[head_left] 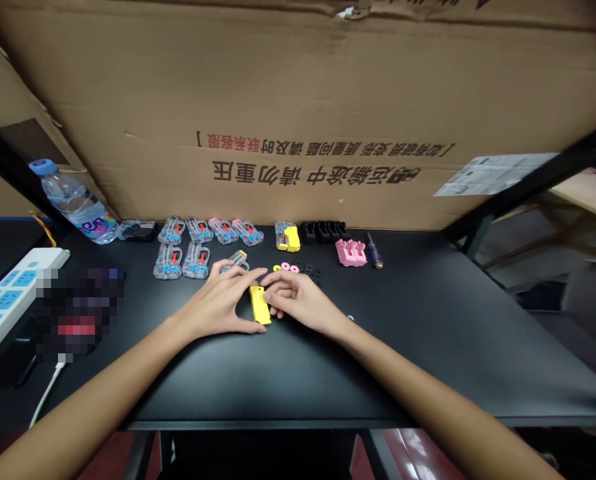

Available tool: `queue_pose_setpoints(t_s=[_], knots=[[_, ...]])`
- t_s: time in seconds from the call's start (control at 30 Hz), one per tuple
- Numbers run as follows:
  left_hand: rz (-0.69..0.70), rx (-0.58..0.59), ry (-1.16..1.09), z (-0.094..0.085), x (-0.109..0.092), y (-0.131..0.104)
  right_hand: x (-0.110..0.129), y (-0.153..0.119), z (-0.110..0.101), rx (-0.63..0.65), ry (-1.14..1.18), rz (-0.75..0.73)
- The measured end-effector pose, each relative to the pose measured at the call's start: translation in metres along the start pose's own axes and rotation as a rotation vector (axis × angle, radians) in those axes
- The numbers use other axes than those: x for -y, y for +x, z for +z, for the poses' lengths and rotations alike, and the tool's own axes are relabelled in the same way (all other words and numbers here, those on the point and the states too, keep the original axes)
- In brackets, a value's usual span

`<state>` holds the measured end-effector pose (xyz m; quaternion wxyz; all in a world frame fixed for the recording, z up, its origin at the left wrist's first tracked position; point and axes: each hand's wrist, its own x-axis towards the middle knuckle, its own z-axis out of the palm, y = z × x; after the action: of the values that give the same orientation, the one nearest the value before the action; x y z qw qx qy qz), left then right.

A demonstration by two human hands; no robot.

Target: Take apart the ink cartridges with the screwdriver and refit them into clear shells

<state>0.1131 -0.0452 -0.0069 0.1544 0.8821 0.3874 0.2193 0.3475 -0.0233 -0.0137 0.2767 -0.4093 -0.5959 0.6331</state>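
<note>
A small yellow plastic casing (260, 308) stands at a slight tilt on the black table between my hands. My left hand (218, 300) curves round it in a C, thumb at its lower end and index finger near the top. From the other side, my right hand (298, 297) has its thumb and bent fingers pinched at the casing's upper right edge. Its fingers partly hide that edge. Just beyond my left fingers lies a clear plastic piece (238, 259) with a yellow tip, partly covered. Small pink rings (290, 268) and black rings (311, 270) lie behind my right hand.
Several clear toy-like units (197, 260) with red parts stand at the back left. Along the back are a clear-and-yellow unit (289, 238), black parts (324, 232), pink parts (351, 253) and a screwdriver (375, 255). A bottle (75, 203) and power strip (15, 287) are left; cardboard (298, 87) forms a wall.
</note>
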Motion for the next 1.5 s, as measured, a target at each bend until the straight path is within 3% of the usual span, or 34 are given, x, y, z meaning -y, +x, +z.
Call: queue_pose_setpoints(t_s=[0.23, 0.43, 0.53, 0.63, 0.73, 0.83, 0.9, 1.1, 1.33, 1.5], knots=[[0.034, -0.009, 0.027, 0.001, 0.000, -0.001, -0.002, 0.003, -0.005, 0.006, -0.019, -0.050], [0.001, -0.007, 0.041, -0.004, -0.002, 0.000, 0.010, -0.004, -0.013, -0.367, -0.241, -0.336], [0.000, -0.010, 0.056, -0.007, -0.001, -0.001, 0.016, -0.010, -0.015, -0.416, -0.322, -0.505], [0.015, -0.009, 0.074, -0.006, 0.002, -0.001, 0.017, -0.012, -0.018, -0.346, -0.477, -0.637], [0.016, -0.010, 0.081, -0.004, 0.003, -0.002, 0.013, -0.010, -0.023, -0.158, -0.622, -0.714], [-0.004, -0.006, 0.059, -0.003, 0.002, -0.003, 0.009, -0.008, -0.026, 0.008, -0.726, -0.692], [-0.018, 0.001, 0.024, -0.004, 0.001, -0.003, 0.007, -0.008, -0.026, 0.050, -0.759, -0.676], [-0.025, 0.005, -0.088, -0.008, -0.002, -0.002, 0.011, -0.008, -0.023, 0.047, -0.734, -0.643], [-0.021, -0.058, -0.008, -0.008, 0.000, 0.000, 0.011, -0.007, -0.019, -0.033, -0.721, -0.519], [-0.016, -0.007, 0.026, -0.006, 0.001, 0.001, 0.004, -0.002, -0.022, -0.015, -0.805, -0.513]])
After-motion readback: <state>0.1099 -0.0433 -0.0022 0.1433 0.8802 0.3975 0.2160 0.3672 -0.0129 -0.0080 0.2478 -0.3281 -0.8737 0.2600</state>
